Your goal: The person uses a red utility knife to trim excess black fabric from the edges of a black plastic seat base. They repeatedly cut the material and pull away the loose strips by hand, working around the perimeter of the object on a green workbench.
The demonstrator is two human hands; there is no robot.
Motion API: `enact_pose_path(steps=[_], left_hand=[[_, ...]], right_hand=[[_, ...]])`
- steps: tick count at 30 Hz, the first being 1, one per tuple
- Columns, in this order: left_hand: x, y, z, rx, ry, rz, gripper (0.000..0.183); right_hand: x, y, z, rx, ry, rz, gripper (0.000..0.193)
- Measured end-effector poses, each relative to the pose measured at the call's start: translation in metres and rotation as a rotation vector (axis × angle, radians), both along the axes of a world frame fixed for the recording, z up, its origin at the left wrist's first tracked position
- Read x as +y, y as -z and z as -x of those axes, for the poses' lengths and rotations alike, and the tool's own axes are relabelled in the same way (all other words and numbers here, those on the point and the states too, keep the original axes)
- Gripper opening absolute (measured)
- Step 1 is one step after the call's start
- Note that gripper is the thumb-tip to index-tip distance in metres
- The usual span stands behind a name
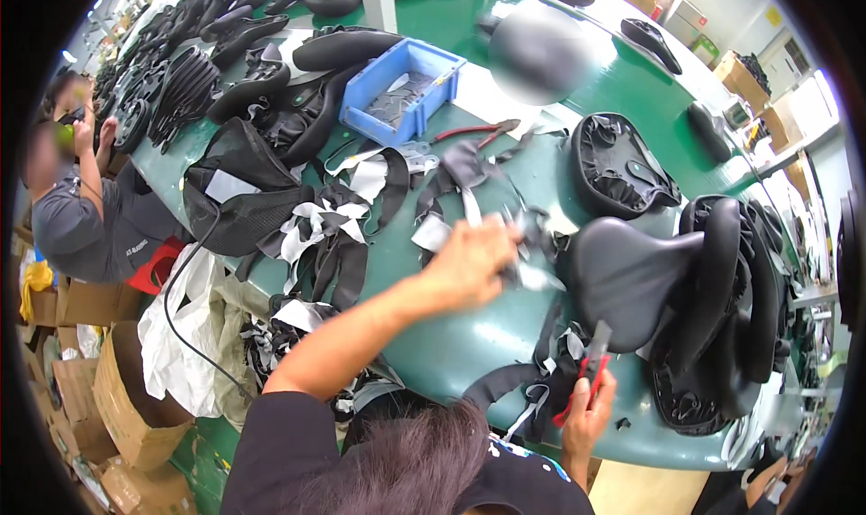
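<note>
- I have the left hand (467, 261) over the middle of the green desk (433, 330), its forearm reaching up from the lower left.
- Its fingers are curled, with blurred dark and white scraps (539, 276) right beside them; I cannot tell whether they grip any of these.
- Lower and to the right, I see the right hand (591, 411) at the near side of the desk, its fingers wrapped around a red-handled cutting tool (593, 367).
- The tool's grey blade points up and away from the body, close to the lower edge of a smooth black saddle (622, 271).
- Just left of the right hand, I make out a dark strip (501, 382) lying among smaller cuttings.
- Right of the smooth saddle, more black saddles (708, 285) are heaped together; above it, I see an upturned saddle (618, 168) showing its gathered underside.
- Beyond the left hand, I spot red-handled pliers (469, 131) and a blue bin (361, 109) with dark pieces inside.
- Left of that hand, I have a pile of black and white offcuts (325, 235) beside a black mesh cover (248, 222).
- Over at the far left, I see a co-worker in a grey shirt (81, 231), near cardboard boxes (126, 402).
</note>
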State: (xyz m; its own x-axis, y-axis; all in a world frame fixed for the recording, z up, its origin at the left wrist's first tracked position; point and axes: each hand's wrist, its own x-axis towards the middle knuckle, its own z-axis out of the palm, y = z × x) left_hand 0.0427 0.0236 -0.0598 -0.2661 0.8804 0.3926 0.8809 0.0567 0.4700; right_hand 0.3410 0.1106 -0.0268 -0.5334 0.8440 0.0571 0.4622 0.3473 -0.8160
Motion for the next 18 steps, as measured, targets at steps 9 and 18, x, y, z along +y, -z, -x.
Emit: enact_pose_path(steps=[9,18], left_hand=[[-0.171,-0.12,-0.005,-0.615,-0.061,0.835,0.063],[-0.125,-0.063,-0.001,-1.641,-0.209,-0.612,0.023]], right_hand=[[-0.059,-0.026,0.112,0.338,-0.855,0.289,0.035],[-0.02,-0.041,0.299,0.271,-0.789,-0.166,0.034]])
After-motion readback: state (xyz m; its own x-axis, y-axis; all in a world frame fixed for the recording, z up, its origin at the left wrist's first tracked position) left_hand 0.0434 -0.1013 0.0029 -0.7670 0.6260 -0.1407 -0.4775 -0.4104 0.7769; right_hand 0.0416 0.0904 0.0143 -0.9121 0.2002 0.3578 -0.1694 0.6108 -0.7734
